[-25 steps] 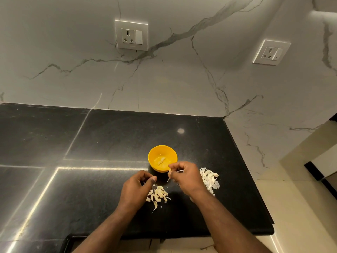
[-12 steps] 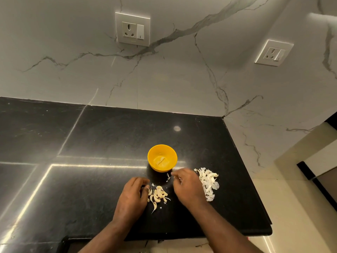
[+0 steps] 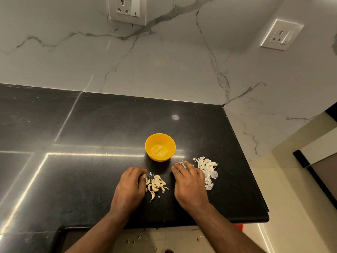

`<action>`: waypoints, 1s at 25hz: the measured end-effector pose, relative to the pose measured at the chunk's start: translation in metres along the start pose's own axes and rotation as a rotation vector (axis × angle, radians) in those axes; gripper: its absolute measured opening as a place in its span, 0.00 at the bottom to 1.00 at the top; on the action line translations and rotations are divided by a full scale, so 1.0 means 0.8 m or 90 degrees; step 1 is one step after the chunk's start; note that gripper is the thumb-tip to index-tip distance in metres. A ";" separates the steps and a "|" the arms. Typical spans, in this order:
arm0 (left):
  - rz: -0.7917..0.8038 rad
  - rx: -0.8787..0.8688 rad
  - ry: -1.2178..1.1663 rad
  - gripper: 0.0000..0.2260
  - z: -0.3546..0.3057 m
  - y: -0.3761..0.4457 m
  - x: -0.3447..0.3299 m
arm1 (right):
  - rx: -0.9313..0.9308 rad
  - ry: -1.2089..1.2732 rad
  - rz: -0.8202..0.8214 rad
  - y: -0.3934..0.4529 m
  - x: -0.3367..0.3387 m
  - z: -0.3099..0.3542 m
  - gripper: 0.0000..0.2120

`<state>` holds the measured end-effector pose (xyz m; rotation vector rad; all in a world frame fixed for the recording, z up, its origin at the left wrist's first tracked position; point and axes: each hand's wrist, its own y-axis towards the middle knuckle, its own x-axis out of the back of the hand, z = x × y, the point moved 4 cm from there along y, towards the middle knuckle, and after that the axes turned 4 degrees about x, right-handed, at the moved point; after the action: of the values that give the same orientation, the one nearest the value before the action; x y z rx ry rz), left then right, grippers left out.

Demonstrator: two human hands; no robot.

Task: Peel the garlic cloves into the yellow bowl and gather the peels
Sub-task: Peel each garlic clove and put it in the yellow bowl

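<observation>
Handling these garlic cloves (image 3: 157, 183) should be easy on weight and awkward on grip: they look small, light, firm and curved, with dry skins likely to slip, so you would do best to pinch one across its fat middle. They lie in a loose clump on the black table (image 3: 91, 179), between your hands, long axes fanned mostly toward the yellow bowl (image 3: 160, 147), thin tips pointing several ways. Your left hand (image 3: 130, 187) curls at the clump's edge; whether it pinches a clove you cannot tell. Your right hand (image 3: 189, 183) lies flat, fingers straight, touching the papery, fragile peels (image 3: 207, 168). Peeled cloves already sit in the bowl.
</observation>
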<state>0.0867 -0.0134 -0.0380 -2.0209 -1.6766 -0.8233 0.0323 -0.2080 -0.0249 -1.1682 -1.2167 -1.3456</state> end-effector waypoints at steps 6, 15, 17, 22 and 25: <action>0.008 0.002 0.015 0.06 -0.001 -0.003 0.001 | 0.082 -0.004 0.023 0.000 -0.011 -0.001 0.25; 0.001 -0.011 0.027 0.06 0.000 -0.001 -0.001 | 0.122 -0.006 -0.006 -0.023 -0.003 -0.034 0.21; 0.005 -0.006 0.025 0.06 0.001 -0.002 -0.002 | 0.187 0.039 -0.011 -0.030 -0.007 -0.023 0.20; 0.012 0.003 0.022 0.07 0.000 -0.002 -0.002 | 0.198 0.093 -0.087 -0.027 0.002 -0.021 0.18; 0.017 0.004 0.018 0.08 0.000 -0.003 -0.002 | 0.135 0.230 -0.043 -0.011 0.011 0.003 0.14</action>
<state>0.0844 -0.0142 -0.0391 -2.0135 -1.6304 -0.8326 0.0231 -0.2051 -0.0170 -0.7046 -1.1080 -1.3695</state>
